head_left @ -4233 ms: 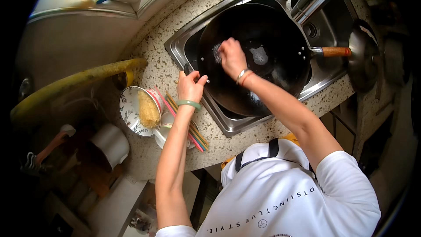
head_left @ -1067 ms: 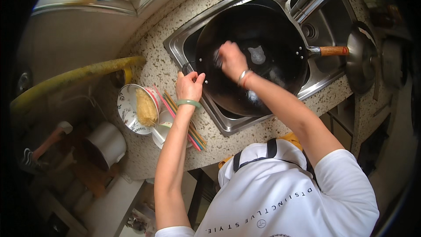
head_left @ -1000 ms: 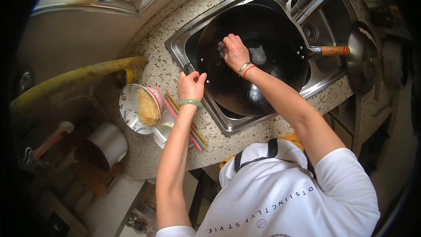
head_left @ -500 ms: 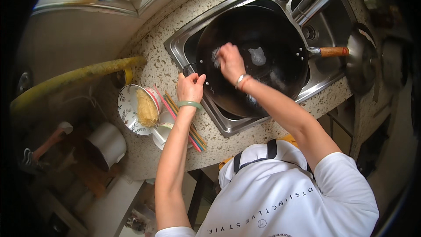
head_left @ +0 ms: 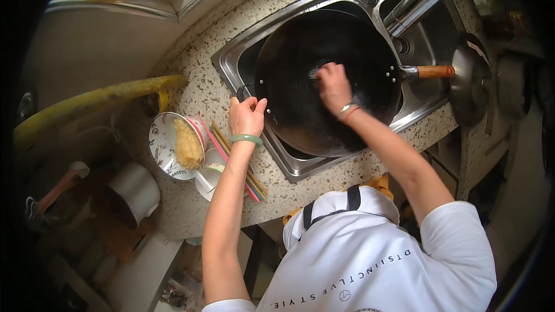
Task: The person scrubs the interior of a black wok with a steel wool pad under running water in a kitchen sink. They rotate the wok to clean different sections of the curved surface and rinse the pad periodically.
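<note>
A large black wok rests over the steel sink, its wooden handle pointing right. My left hand is closed at the small loop handle on the wok's left rim; the fingers partly cover it. Inside the wok, my right hand is bunched around a silvery scouring pad, of which only a bit shows past the fingertips. The pad meets the wok's inner surface near the middle. Motion slightly blurs this hand.
The steel sink has a faucet above its right bowl. A pot lid stands at right. Left of my left forearm are a patterned bowl with a yellow loofah-like sponge and coloured chopsticks. A white pot sits farther left.
My right hand has moved right across the wok, from its left side to nearer the middle. The white foam patch there is no longer visible. My left hand stays at the loop handle.
</note>
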`<state>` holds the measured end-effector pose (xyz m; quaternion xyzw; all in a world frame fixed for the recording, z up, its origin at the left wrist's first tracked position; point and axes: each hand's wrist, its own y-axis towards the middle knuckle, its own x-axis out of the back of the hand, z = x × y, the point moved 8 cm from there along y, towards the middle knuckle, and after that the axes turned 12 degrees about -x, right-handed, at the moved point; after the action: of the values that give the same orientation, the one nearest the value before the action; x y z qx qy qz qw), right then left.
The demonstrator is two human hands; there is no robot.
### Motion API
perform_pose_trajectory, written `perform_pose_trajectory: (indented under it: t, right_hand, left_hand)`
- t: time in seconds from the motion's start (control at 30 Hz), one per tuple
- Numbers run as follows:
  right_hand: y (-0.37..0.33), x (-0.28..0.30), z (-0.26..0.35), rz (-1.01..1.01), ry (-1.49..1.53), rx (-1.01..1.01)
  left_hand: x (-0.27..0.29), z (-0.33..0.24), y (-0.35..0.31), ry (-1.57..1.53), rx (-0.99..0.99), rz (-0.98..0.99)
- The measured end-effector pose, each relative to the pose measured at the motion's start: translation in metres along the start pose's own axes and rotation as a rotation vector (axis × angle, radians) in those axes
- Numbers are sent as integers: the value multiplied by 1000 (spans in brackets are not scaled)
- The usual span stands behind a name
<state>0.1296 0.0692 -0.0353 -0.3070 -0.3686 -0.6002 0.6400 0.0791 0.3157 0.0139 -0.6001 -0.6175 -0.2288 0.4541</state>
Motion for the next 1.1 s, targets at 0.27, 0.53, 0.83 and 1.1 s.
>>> perform_pose_trajectory:
  t: [0.27,0.53,0.83,1.1]
  right_hand:
    - [-19,-25,88,177,511,-45]
    - [32,-27,86,-21,499,-117]
    - [-25,-15,103,243,496,-1]
    - [-3,-25,100,149,484,-32]
  left_hand:
    - [-3,17,-3,-30,41,34]
    - [2,8,-2,-22,7,54]
    - [-4,14,-3,-50,13,80]
    - [1,10,-3,-18,34,99]
